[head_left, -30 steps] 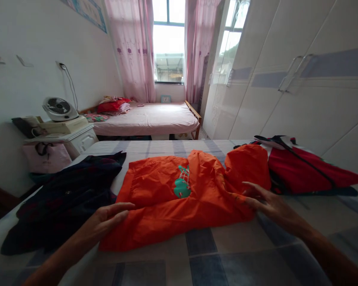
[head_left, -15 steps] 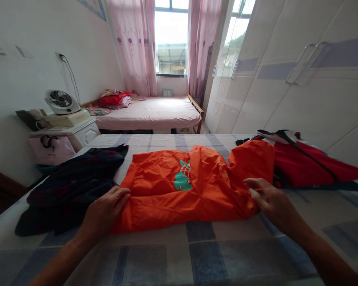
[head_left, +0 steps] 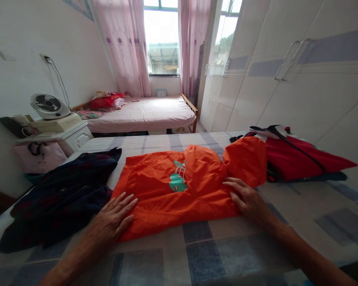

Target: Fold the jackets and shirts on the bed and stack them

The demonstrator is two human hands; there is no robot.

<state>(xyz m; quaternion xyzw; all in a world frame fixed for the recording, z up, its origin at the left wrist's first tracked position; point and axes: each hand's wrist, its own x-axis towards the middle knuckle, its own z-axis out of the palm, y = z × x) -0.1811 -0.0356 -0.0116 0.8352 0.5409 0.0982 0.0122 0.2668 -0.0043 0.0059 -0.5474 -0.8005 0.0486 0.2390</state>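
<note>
An orange hooded jacket (head_left: 155, 206) with a green-and-white print lies partly folded on the bed in front of me. Its hood (head_left: 246, 159) sticks out at the right end. My left hand (head_left: 115, 214) rests flat on the jacket's near left corner, fingers stretched out. At the other end, my right hand (head_left: 246, 200) lies on the fabric below the hood with its fingers slightly bent and apart. Neither hand grips the cloth. Beside my left hand is a dark plaid garment (head_left: 62, 194).
Red, white and dark clothes (head_left: 301, 155) are piled on the right of the checked bedsheet (head_left: 167, 258). A fan (head_left: 49, 105) stands on a bedside cabinet at the left. Farther back is a second bed (head_left: 149, 113); wardrobes (head_left: 286, 91) line the right.
My left hand has gone from holding the jacket's left edge to lying flat on it. My right hand has moved left onto the fabric, and the near right part now lies smoother. The view has shifted right.
</note>
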